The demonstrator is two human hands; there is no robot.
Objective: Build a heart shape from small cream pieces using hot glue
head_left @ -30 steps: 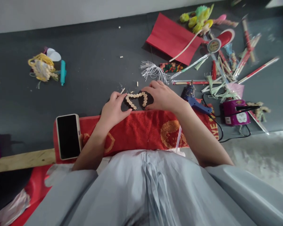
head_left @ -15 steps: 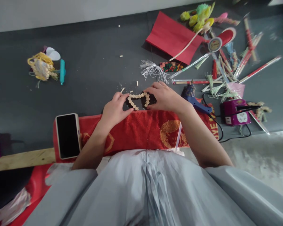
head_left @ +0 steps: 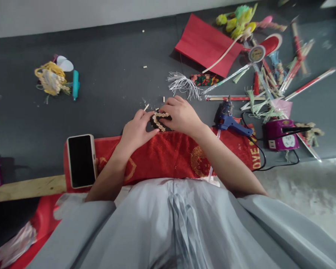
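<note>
A heart-shaped outline of small beige pieces [head_left: 156,120] lies on the dark table at the front edge, by the red towel. My left hand [head_left: 136,130] steadies its left side, the thumb at the lower tip and the index finger at the top. My right hand [head_left: 180,114] covers the right part of the outline. Its fingers are at the upper edge and its thumb reaches inside the shape, pinching that edge. The right side of the outline is hidden under this hand. Small cut sticks [head_left: 146,107] lie just beyond my fingers.
A blue glue gun [head_left: 235,126] lies to the right, its cord running to a purple power socket [head_left: 281,134]. At left are a phone [head_left: 81,160] on the red towel [head_left: 156,157] and a turquoise tube [head_left: 75,85]. Red paper [head_left: 204,45], white strings [head_left: 182,84] and wrapped sticks lie beyond.
My right hand has shifted left from the outline's right side to over its upper right part, its thumb now inside the shape. My left hand has stayed in place.
</note>
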